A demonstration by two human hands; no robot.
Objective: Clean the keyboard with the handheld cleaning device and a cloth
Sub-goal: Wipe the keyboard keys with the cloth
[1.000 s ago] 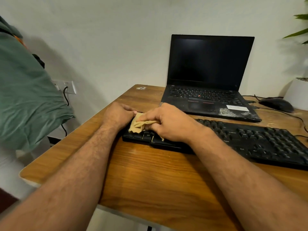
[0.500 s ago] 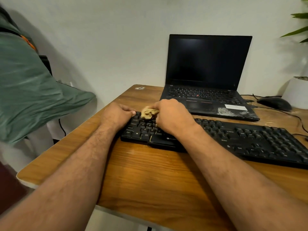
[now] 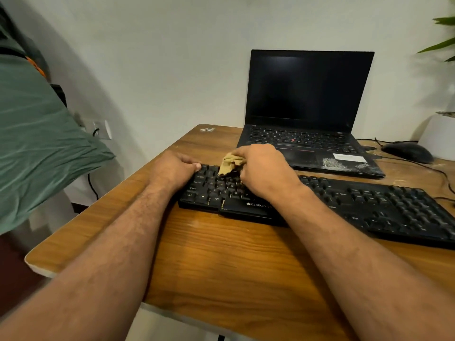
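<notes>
A black keyboard [image 3: 369, 205] lies across the wooden desk [image 3: 234, 262], running from the middle to the right edge. My right hand [image 3: 263, 168] grips a small tan cloth [image 3: 229, 164], bunched up, and holds it on the top rows of keys at the keyboard's left part. My left hand [image 3: 176, 168] holds the keyboard's left end, with the thumb lying on its top left corner. No handheld cleaning device shows in the head view.
An open black laptop [image 3: 307, 114] with a dark screen stands behind the keyboard. A black mouse [image 3: 407, 151] with cables lies at the back right, beside a white plant pot [image 3: 440, 134]. A green cloth [image 3: 37, 143] hangs at the left, by a wall socket [image 3: 104, 129].
My right hand has moved the cloth from the keyboard's left end towards its top rows and bunched it smaller. My left hand has stayed on the left end.
</notes>
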